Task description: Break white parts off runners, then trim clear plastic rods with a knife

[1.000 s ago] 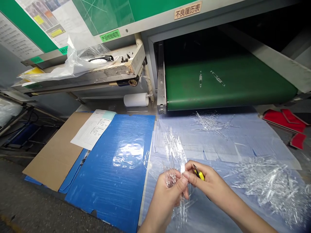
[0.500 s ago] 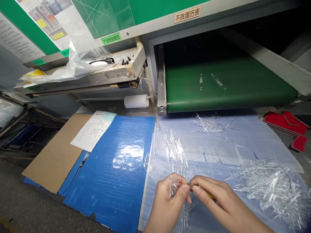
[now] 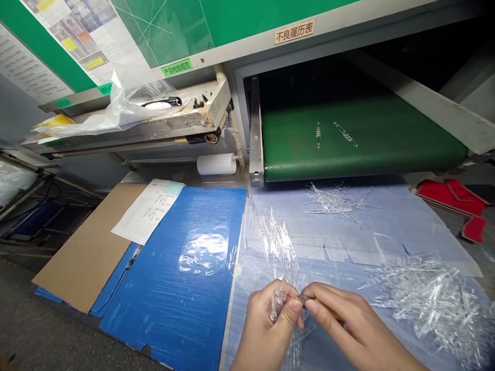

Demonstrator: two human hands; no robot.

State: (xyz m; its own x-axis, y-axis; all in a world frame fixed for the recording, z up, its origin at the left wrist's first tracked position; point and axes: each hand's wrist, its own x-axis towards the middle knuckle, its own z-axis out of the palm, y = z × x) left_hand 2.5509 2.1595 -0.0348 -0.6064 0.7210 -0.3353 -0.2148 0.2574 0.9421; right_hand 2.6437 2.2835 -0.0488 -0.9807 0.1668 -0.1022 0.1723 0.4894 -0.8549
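Note:
My left hand (image 3: 266,319) is closed around a small bunch of clear plastic pieces (image 3: 277,304), with thumb and index finger pinched near its right side. In my right hand (image 3: 344,322) is a pair of yellow-handled nippers (image 3: 303,298); their dark metal head meets the left fingertips, and most of the handle is hidden by my fingers. What lies between the jaws is too small to make out. Just beyond my left hand, slim clear plastic pieces (image 3: 276,237) lie side by side. A large heap of clear pieces (image 3: 436,304) spreads to the right of my right hand.
A green conveyor belt (image 3: 294,157) carries two clear pieces, above a small scattered pile (image 3: 328,198) on the bluish sheet. Leftward lie a blue board (image 3: 170,309), brown cardboard (image 3: 85,247) and a printed paper (image 3: 149,211). Red pieces (image 3: 444,196) sit far right.
The view has tilted slightly. Both hands keep nearly the same pose, the nippers still at the left fingertips, with their metal head showing a little more.

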